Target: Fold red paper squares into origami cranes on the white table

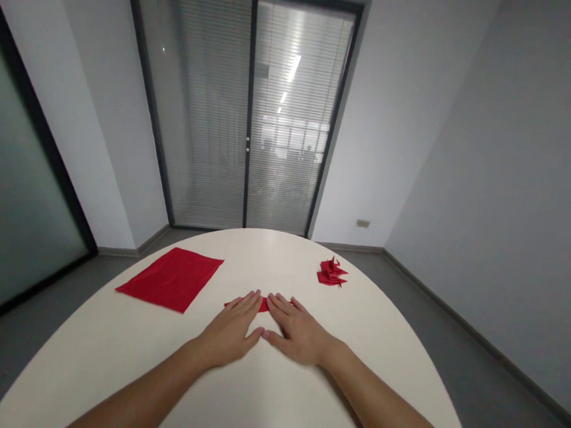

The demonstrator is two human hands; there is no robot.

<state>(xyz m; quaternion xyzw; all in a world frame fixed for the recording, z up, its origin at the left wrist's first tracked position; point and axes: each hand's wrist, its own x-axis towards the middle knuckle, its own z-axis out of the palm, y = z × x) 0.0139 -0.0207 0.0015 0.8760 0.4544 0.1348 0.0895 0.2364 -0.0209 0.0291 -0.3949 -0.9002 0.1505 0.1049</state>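
Note:
A strip of folded red paper (264, 305) lies on the table in front of me, mostly covered by my hands. My left hand (234, 328) rests flat over its left part, with the fingers stretched forward. Over the right part lies my right hand (296, 327), flat as well, its fingers pointing away from me and to the left. Both thumbs point inward and nearly meet just below the paper. How the paper is folded under the fingers is hidden.
A flat red sheet (170, 278) lies on the left of the round white table (229, 395). Several folded red paper cranes (331, 272) sit in a cluster toward the back right. Beyond the table's far edge are a glass door with blinds (289, 174) and grey walls.

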